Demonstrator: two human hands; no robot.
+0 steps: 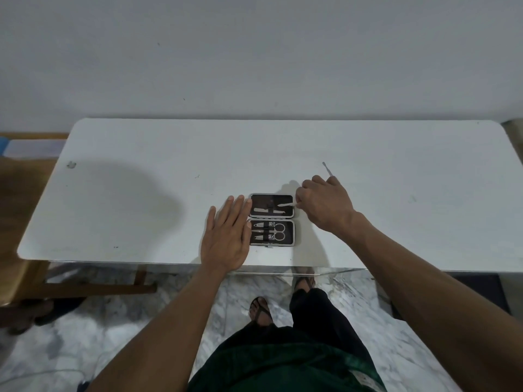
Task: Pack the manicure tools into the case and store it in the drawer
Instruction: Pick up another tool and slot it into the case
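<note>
A small manicure case (293, 222) lies open on the white table (141, 193), near its front edge. Its near half holds clippers and scissors (278, 232) under a strap. In the far half lies a flat file (267, 211). My left hand (227, 236) rests flat and open on the table, fingertips touching the case's left side. My right hand (324, 203) hovers at the case's right edge, pinching a thin metal tool (287, 204) whose tip points into the far half. Another thin metal stick (327, 168) pokes out behind this hand; whether the hand holds it is unclear.
The table stands against a plain wall. A wooden chair (25, 264) is at the left. Below the table's front edge I see marble floor and my sandalled feet. No drawer is visible from here.
</note>
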